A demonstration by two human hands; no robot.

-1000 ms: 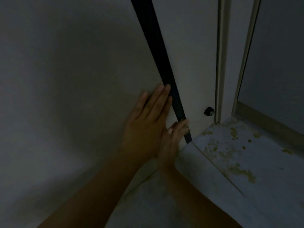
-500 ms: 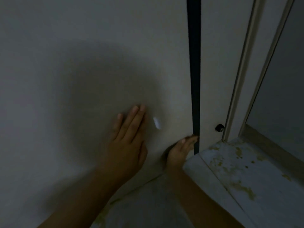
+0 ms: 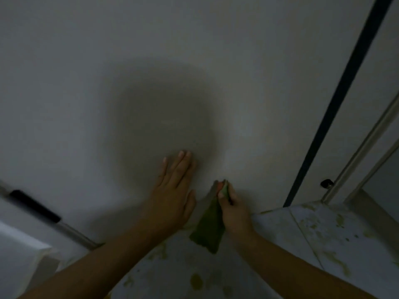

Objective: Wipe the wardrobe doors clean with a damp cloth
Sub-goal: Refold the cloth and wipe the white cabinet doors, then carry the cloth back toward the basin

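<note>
We brace left hand (image 3: 172, 190) flat, fingers straight, on wardrobe door (image 3: 151, 83). Right hand (image 3: 232, 209) pinches green cloth (image 3: 208, 229) low against door near floor (image 3: 323, 244); most of cloth hangs loose. We judge: spread cloth under palm, press evenly, overlap strokes toward dark gap (image 3: 336, 104).

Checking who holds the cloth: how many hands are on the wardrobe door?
2. The left hand lies flat on the door; the right hand, beside it, grips the green cloth against it.
</note>
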